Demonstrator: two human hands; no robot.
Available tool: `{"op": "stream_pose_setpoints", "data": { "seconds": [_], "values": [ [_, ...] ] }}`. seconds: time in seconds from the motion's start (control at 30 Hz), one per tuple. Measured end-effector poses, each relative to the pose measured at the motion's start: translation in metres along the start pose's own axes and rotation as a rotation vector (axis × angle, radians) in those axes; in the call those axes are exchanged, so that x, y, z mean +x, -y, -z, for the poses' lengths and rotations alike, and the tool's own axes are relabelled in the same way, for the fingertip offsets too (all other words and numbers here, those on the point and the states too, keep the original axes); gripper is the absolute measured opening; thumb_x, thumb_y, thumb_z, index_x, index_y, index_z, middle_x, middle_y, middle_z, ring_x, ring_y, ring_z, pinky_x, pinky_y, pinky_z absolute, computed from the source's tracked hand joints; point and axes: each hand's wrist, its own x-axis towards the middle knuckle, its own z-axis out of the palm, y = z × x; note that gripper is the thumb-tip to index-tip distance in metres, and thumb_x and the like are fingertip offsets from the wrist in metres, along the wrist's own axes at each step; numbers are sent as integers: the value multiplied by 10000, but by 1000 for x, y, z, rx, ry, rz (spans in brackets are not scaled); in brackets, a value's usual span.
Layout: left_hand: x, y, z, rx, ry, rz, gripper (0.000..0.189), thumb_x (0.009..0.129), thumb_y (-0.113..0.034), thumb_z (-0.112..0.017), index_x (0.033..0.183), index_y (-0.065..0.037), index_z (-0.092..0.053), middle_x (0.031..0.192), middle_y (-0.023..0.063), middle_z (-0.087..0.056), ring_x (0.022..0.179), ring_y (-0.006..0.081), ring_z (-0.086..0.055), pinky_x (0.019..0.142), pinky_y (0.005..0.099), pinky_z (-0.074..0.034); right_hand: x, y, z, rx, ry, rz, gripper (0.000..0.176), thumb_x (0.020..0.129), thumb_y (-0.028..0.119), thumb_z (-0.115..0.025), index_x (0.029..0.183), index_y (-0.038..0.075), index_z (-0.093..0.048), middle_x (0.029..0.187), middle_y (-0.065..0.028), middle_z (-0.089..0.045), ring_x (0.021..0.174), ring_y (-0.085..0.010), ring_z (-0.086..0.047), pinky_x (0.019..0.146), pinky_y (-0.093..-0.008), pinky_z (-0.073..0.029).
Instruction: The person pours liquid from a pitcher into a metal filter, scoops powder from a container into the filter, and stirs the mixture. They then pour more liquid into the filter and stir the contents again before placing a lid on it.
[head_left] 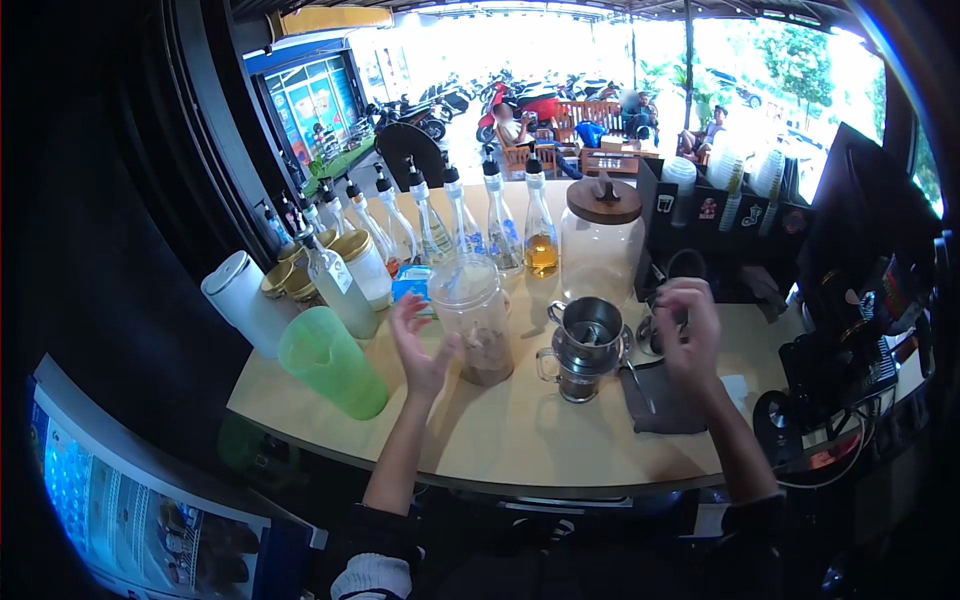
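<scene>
My left hand point(422, 345) is raised with its fingers spread, right beside a clear plastic jar point(474, 315) with brown powder in its lower part. Over the right side of the counter hangs my right hand point(690, 325), its fingers loosely curled and the thumb apart, with nothing seen in it. Below it lie a dark folded cloth point(660, 400) and a thin metal spoon point(640, 385). Between the hands, a metal cup point(590, 325) sits on top of a glass mug point(577, 380). A green plastic pitcher point(332, 362) stands to the left of my left hand.
Pump-topped syrup bottles point(541, 230) line the counter's back. Behind the cup stands a large glass jar point(602, 245) with a wooden lid. A black organizer point(710, 215) holds stacked plastic cups at right. White canisters point(240, 300) are at left. People sit outside beyond the counter point(480, 440).
</scene>
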Motion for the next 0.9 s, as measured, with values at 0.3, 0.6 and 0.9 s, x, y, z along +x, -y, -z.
{"op": "stream_pose_setpoints", "data": {
  "seconds": [0.3,0.6,0.9],
  "values": [
    [-29,52,-4,13,501,295,947,506,-206,-921,1286,-42,-410,1179,123,-578,1121,249,-568,965,371,-461,112,50,-156,217,753,186,106,820,33,-560,885,-34,-611,824,-157,-620,759,-267,-630,691,-372,-489],
    [-28,34,4,128,542,267,980,489,-286,-912,1296,-59,-405,1198,145,-553,1115,282,-556,968,388,-452,95,12,-225,-403,1663,288,265,704,267,-661,859,64,-731,862,-162,-685,805,-255,-646,736,-367,-489],
    [-25,27,3,191,592,240,1010,519,-308,-895,1336,-62,-355,1243,172,-523,1156,323,-539,988,411,-447,92,14,-204,-473,1541,348,317,687,143,-701,995,77,-668,911,-146,-673,847,-292,-641,760,-376,-492]
  ]
}}
